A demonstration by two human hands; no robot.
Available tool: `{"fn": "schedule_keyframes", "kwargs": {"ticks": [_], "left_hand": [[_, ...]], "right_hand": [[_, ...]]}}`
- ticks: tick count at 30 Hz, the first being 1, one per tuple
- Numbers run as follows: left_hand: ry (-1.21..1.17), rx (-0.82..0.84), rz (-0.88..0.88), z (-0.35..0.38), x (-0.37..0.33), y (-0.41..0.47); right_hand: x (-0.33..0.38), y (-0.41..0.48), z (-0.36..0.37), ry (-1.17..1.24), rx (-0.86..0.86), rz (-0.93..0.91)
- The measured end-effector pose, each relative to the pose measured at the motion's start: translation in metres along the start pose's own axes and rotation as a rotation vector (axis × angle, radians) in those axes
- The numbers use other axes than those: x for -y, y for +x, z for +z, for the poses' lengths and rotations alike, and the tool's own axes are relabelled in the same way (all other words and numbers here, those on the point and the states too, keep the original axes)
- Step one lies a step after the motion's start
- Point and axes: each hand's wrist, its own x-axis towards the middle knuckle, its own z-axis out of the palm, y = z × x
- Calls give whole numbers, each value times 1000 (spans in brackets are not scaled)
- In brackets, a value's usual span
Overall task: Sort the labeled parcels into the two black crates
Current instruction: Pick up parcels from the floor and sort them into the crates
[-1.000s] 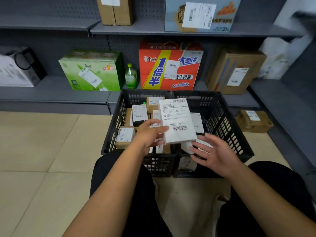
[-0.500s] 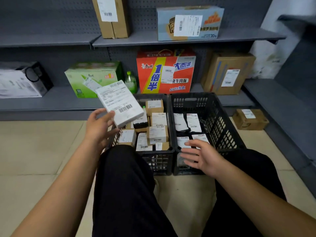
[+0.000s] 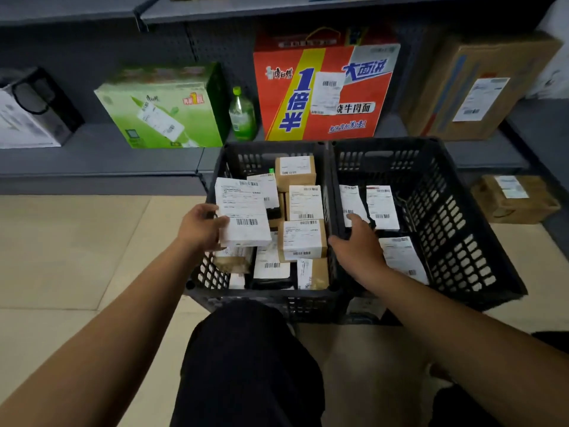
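Parcels fill the left crate (image 3: 212,272) nearly to its rim, brown cartons and dark pouches each under a white barcode label whose small print is too blurred to read; the right crate (image 3: 462,241) touches it side by side on the tan floor (image 3: 61,257) and holds only a few flat dark pouches (image 3: 383,208) with similar labels. Behind the crates a grey shelf (image 3: 92,158) carries the biggest goods: a red noodle case (image 3: 323,94) printed "1倍半" in blue on a yellow band, "大面饼" at the top right and "牛肉面" below, with a shipping label stuck across its front; a green drinks case (image 3: 163,109), also labelled; a brown carton (image 3: 480,87) at the right with a white label; and a black-and-white box (image 3: 30,112) at the far left. A smaller brown box (image 3: 514,198) sits on the floor to the right. A green bottle (image 3: 242,115) stands between the green and red cases. The left hand (image 3: 200,229) is clamped on the edge of a white box (image 3: 243,214), label up, held over the left crate's near-left part. The right hand (image 3: 357,248) reaches into the right crate, fingers loosely curled on a pouch; whether it grips cannot be told.
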Motion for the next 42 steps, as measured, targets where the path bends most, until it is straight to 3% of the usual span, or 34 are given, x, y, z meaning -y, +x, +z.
{"fn": "schedule_keyframes", "kwargs": {"ticks": [6, 13, 18, 21, 28, 30, 34, 38, 42], "left_hand": [[59, 226, -140, 62, -12, 96], [157, 382, -236, 137, -25, 165], [117, 412, -310, 163, 13, 185], [67, 382, -294, 174, 27, 186], [193, 323, -179, 185, 26, 187], [255, 265, -74, 179, 28, 194], [658, -44, 119, 158, 33, 206], [1010, 38, 59, 153, 51, 207], [1125, 44, 106, 166, 53, 210]], "right_hand": [[-36, 68, 54, -481, 49, -56], [-53, 76, 74, -523, -95, -49], [-54, 80, 78, -527, -146, -87], [-56, 80, 79, -528, -123, -72], [-54, 80, 79, -515, -153, -78], [-54, 80, 79, -513, -158, -83], [-54, 80, 79, -509, -154, -83], [-54, 79, 79, -506, -155, -89], [-55, 80, 79, -493, -156, -96]]}}
